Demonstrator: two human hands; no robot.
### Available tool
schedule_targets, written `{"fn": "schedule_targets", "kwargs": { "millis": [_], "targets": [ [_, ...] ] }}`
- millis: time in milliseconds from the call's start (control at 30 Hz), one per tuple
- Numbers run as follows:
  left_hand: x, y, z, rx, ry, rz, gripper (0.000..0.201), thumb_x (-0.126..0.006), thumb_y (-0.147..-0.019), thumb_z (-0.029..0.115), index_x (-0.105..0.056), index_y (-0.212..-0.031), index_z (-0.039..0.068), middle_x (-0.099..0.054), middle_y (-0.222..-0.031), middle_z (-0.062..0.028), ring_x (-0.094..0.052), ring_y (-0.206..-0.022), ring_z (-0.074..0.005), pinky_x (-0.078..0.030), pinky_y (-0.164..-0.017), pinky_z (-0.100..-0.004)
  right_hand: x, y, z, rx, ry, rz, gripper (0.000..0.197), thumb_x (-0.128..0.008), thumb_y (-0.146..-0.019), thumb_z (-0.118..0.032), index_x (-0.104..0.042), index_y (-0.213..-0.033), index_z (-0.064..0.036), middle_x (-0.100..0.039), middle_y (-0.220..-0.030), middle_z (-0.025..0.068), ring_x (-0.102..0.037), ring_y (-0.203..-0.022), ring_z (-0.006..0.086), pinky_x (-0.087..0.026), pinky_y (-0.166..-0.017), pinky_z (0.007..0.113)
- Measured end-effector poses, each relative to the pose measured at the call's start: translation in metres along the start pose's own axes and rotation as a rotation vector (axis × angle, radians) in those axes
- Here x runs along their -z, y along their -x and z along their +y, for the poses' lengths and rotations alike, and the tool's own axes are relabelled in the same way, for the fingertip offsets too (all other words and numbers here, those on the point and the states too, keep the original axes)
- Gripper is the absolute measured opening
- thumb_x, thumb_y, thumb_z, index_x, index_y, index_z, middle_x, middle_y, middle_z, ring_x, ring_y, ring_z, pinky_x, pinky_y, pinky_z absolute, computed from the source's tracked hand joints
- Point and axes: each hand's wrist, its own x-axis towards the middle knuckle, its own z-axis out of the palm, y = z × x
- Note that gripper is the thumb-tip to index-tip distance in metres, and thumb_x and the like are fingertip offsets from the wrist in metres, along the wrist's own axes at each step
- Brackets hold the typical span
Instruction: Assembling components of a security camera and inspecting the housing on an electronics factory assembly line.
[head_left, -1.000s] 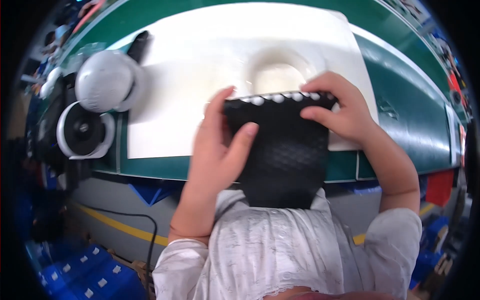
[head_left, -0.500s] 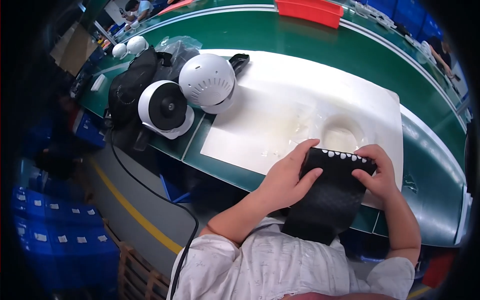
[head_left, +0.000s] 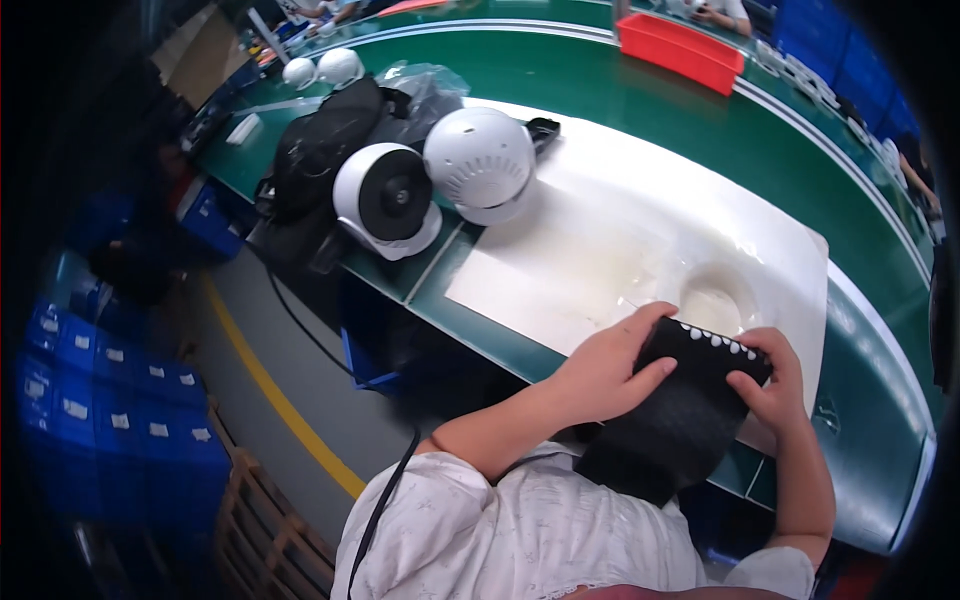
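Observation:
Between my two hands is a black flexible sheet (head_left: 672, 425), its lower part hanging toward my lap. A row of several small white round pieces lines its upper edge. My left hand (head_left: 622, 368) grips the left upper corner, thumb on top. On the right corner, my right hand (head_left: 778, 388) is closed with its thumb also on the face. Just beyond the sheet, a pale round ring (head_left: 752, 300), perhaps a tape roll, rests on the white board (head_left: 590, 215). Fingers beneath the sheet are partly hidden.
Two white rounded devices, one with a vented back (head_left: 482, 160) and one with a black round front (head_left: 392, 200), stand at the board's left. Beside them lie a black bag (head_left: 325, 140) and clear plastic. A red bin (head_left: 680, 55) sits across the green bench; blue boxes (head_left: 110, 400) are stacked at left.
The view has turned, so the bench and devices appear shifted right and slightly tilted. Both hands keep their hold on the black sheet, with little change in grip.

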Motion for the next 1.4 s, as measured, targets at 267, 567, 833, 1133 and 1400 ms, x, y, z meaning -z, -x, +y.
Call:
{"fn": "schedule_targets", "kwargs": {
  "millis": [267, 567, 833, 1133, 1400],
  "targets": [
    [0.003, 0.0, -0.003, 0.015, -0.002, -0.008, 0.048, -0.055, -0.08, 0.015, -0.034, -0.121, 0.006, -0.055, -0.088, -0.0153, -0.055, -0.077, -0.0264, -0.043, -0.07, -0.0319, -0.005, -0.003, 0.002, 0.062, -0.02, 0.025, 0.036, -0.07, -0.064, -0.016, -0.055, -0.094, -0.0041, -0.055, -0.088, 0.0087, -0.052, -0.079, 0.0186, -0.041, -0.069, 0.027],
    [0.026, 0.005, 0.0, -0.111, -0.033, -0.111, 0.064, -0.056, -0.078, 0.012, -0.021, -0.131, 0.005, -0.048, -0.07, -0.0131, -0.051, -0.067, -0.0313, -0.041, -0.063, -0.0359, -0.012, -0.003, -0.003, 0.139, 0.037, 0.095, 0.036, -0.074, -0.063, -0.015, -0.055, -0.092, -0.0047, -0.055, -0.084, 0.0077, -0.051, -0.071, 0.0172, -0.041, -0.063, 0.026],
    [0.06, -0.005, 0.007, -0.09, 0.008, -0.175, 0.061, -0.055, -0.079, 0.011, -0.024, -0.131, 0.005, -0.05, -0.072, -0.015, -0.051, -0.069, -0.0344, -0.042, -0.063, -0.039, 0.001, -0.044, -0.045, -0.038, 0.029, -0.107, 0.033, -0.073, -0.062, -0.012, -0.058, -0.091, -0.0057, -0.056, -0.083, 0.0064, -0.053, -0.073, 0.0169, -0.041, -0.062, 0.025],
    [0.057, -0.005, 0.001, 0.047, -0.131, -0.122, 0.057, -0.057, -0.078, 0.013, -0.03, -0.128, 0.003, -0.051, -0.072, -0.0144, -0.051, -0.059, -0.0295, -0.042, -0.056, -0.037, -0.01, -0.06, -0.037, -0.091, 0.034, -0.168, 0.034, -0.067, -0.069, -0.02, -0.057, -0.099, -0.0069, -0.056, -0.093, 0.0094, -0.055, -0.084, 0.0242, -0.044, -0.072, 0.031],
    [0.043, -0.007, -0.021, -0.023, -0.007, -0.028, 0.07, -0.058, -0.078, 0.011, -0.015, -0.133, 0.005, -0.05, -0.071, -0.011, -0.052, -0.057, -0.0236, -0.041, -0.054, -0.0322, -0.011, -0.05, -0.034, 0.005, 0.089, -0.078, 0.035, -0.068, -0.07, -0.017, -0.057, -0.101, -0.0071, -0.056, -0.094, 0.0087, -0.054, -0.085, 0.0224, -0.043, -0.071, 0.03]
  ]
}}
